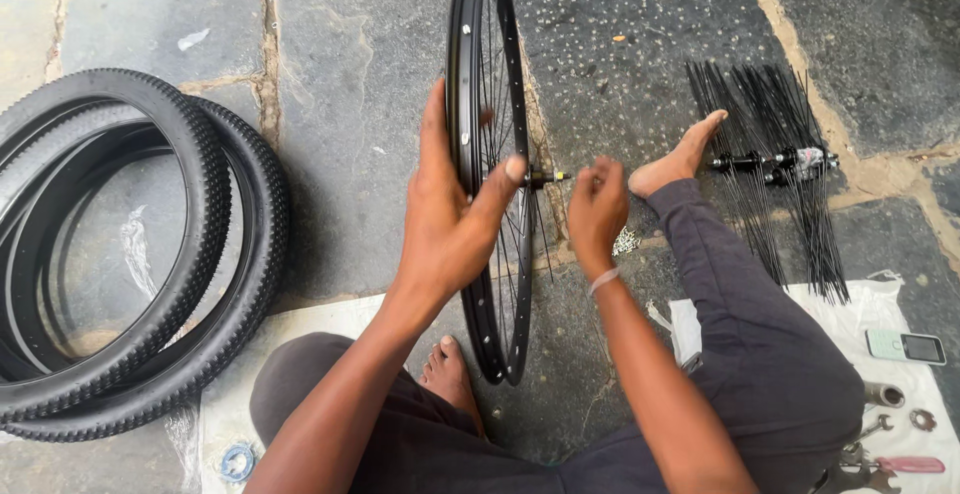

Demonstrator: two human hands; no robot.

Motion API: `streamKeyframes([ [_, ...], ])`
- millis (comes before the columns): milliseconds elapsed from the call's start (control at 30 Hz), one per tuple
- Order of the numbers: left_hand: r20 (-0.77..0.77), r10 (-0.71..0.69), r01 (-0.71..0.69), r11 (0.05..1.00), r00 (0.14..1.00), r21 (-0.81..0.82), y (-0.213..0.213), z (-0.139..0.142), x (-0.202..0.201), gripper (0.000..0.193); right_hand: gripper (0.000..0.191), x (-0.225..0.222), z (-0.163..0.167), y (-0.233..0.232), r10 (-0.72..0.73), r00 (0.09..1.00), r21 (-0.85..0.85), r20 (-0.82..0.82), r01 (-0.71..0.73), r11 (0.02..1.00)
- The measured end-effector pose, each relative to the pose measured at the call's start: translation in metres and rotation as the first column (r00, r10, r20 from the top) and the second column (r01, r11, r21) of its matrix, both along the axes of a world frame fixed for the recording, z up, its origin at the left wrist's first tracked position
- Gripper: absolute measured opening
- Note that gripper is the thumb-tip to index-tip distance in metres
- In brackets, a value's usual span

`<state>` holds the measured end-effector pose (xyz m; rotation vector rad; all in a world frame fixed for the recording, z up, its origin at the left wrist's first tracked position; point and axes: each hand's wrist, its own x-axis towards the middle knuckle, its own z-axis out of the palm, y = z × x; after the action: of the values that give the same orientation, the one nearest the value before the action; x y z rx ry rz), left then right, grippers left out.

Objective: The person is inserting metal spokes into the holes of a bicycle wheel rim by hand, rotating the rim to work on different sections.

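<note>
Centre frame: left hand [445, 219] clasped on upright rim [487, 169] | right hand [597, 209] pinching axle [549, 177] | step, judged: hub adjustment | next: steady rim, fine twist

Seated on stone paving, wheel [490, 169] upright between the knees, left hand [445, 214] against its left side, right hand [597, 212] just right of the hub axle [548, 177]. Two tyres [130, 254] stacked flat well to the left. Beyond the right foot [678, 159], spokes [775, 169] fanned around hubs [770, 162]. On a cloth [870, 304] at far right, phone [905, 346] and spanners [880, 469].
</note>
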<state>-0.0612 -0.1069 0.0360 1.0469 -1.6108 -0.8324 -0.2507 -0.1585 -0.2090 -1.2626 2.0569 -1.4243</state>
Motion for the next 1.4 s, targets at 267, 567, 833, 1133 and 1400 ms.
streamKeyframes([
  [267,0.197,0.161,-0.187,0.975,0.967,0.121,0.01,0.018,0.019,0.067,0.028,-0.022,0.043,-0.077,0.198,0.369,0.054,0.908,-0.573,0.817],
  [567,-0.065,-0.019,0.036,0.959,0.998,0.28,-0.014,0.014,0.04,0.064,0.035,0.024,0.088,0.113,0.732,0.626,0.05,-0.269,-0.75,0.66],
  [833,-0.095,-0.106,0.127,0.961,0.99,0.246,0.002,0.007,0.051,0.06,0.043,-0.033,0.025,0.02,0.456,0.859,0.418,0.231,-0.511,0.751],
  [1133,-0.037,-0.094,0.101,0.923,0.995,0.371,-0.004,0.007,0.061,0.046,0.02,-0.053,0.028,-0.032,0.666,0.706,0.039,-0.24,-0.679,0.734],
  [1400,-0.506,-0.191,0.39,0.862,0.841,0.323,0.001,0.008,0.033,0.063,0.046,0.023,0.138,0.051,0.834,0.411,-0.439,0.368,-0.714,0.546],
])
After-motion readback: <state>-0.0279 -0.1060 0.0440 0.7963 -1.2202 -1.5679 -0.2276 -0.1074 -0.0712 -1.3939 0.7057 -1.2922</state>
